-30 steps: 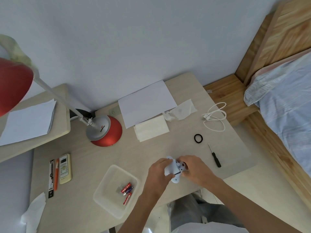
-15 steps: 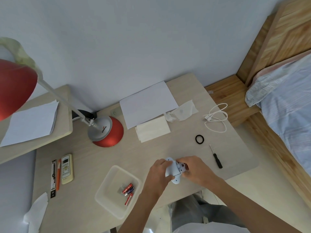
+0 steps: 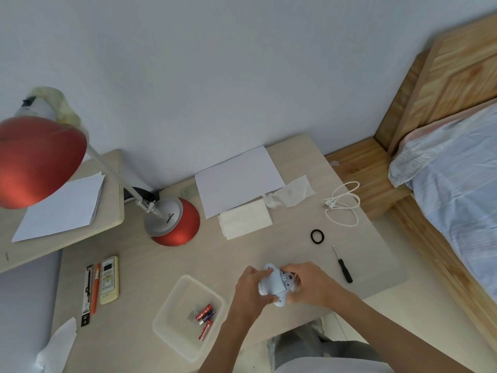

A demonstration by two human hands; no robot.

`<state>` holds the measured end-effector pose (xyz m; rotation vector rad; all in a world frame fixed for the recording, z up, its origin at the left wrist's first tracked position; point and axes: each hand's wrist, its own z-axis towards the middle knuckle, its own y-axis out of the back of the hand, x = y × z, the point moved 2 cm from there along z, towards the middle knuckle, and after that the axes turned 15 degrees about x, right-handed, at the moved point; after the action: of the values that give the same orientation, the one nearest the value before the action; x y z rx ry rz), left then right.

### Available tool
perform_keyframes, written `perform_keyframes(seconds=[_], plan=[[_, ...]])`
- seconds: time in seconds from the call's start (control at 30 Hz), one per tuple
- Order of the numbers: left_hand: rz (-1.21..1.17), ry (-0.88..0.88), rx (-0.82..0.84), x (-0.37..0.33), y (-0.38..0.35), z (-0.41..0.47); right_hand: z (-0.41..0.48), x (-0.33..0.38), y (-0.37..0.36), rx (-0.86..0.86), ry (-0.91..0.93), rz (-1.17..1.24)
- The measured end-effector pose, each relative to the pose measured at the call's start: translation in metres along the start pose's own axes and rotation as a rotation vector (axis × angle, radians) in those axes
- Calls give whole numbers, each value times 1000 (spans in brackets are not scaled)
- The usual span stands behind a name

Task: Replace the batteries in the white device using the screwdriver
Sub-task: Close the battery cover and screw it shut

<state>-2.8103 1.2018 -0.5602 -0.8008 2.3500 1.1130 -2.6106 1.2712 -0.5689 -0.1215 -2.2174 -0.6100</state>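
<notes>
white device [image 3: 273, 285] | held between both hands above desk [image 3: 242, 254] near edge | left hand [image 3: 251, 288] grips its left side | right hand [image 3: 312, 285] curls round right side | screwdriver [image 3: 343, 265] lies apart, right

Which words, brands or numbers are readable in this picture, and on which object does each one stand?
"COOPER": on the grey top of the lamp base.
Remote control: labels too small to read.
Batteries in the tray: print blurred.
Black strip near the remote control: print unreadable.
</notes>
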Motion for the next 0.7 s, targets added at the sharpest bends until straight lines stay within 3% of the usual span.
perform_keyframes(seconds=[0.7], plan=[[11,45,44,-6,4,7,23,-1,12,-56,43,83]])
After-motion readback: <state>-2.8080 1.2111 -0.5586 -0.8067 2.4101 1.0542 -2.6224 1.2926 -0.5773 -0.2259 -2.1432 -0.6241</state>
